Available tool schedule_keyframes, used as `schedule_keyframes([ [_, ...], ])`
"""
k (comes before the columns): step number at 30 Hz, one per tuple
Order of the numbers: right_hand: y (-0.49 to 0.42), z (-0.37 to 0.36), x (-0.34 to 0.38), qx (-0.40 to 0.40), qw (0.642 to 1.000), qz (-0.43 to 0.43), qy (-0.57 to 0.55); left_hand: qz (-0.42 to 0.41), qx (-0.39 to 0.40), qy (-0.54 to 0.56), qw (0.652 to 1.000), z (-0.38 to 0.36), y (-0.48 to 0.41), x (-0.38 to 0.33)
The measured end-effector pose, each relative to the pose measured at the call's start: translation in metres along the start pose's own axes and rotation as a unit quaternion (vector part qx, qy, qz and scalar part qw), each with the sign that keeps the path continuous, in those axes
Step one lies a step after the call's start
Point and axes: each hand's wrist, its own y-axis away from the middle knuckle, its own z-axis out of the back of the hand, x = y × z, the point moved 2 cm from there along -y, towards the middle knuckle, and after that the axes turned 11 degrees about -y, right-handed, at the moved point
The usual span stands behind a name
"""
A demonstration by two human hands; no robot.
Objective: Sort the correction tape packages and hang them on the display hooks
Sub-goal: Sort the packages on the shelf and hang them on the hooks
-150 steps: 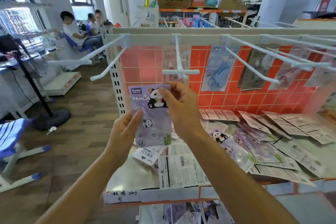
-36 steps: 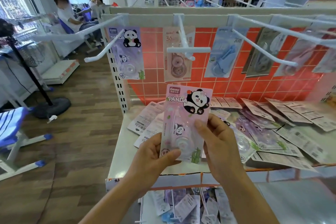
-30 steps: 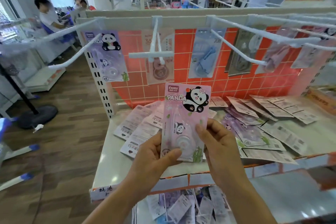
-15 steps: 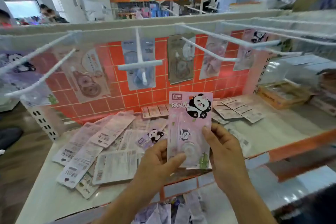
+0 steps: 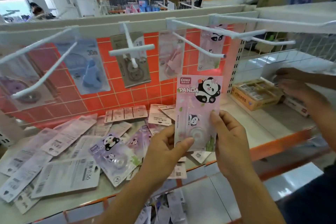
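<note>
**Pink Panda Package in Both Hands; Matching Hook Up and to the Right**

Finds the pink panda package (image 5: 199, 107) clear of the shelf (image 5: 254, 125), held upright with printed face toward the camera. Records long axis vertical, header end up, bottom end in the grip. Notes left hand (image 5: 167, 149) pinching the lower left corner, thumb across the front. Notes right hand (image 5: 231, 142) curled along the lower right edge, fingertips on the front. Cannot make out the hang hole at the header.

Locates a matching pink panda package (image 5: 211, 49) hanging against the orange back panel (image 5: 127, 96), above and slightly right of the held one. Judges its hook (image 5: 280, 41) to be the long wire running out toward the right, tip above and well right of both hands; cannot confirm the attachment with certainty. Places the right hand nearer that tip than the left.

Judges the coming move as a lift up and rightward, header leading, axis kept vertical, hole presented to the wire tip. Flags another person's hands (image 5: 291, 87) at the far right, below that tip, as a possible obstruction. Counts many loose packages (image 5: 72, 152) on the shelf to the left, not yet hung.
</note>
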Motion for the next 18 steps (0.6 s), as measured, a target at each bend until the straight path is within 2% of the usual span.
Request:
schedule_keyframes([
  [7,-0.021,0.031,0.028,-0.019,0.999,0.049,0.001,-0.049,-0.006,-0.081,0.996,-0.041,-0.023,-0.014],
  [14,-0.041,0.059,0.073,-0.035,0.99,0.136,-0.003,-0.165,-0.01,-0.185,0.969,-0.088,-0.042,-0.05],
  [18,-0.051,0.073,0.093,-0.048,0.986,0.159,-0.004,-0.188,-0.01,-0.217,0.958,-0.109,-0.052,-0.064],
])
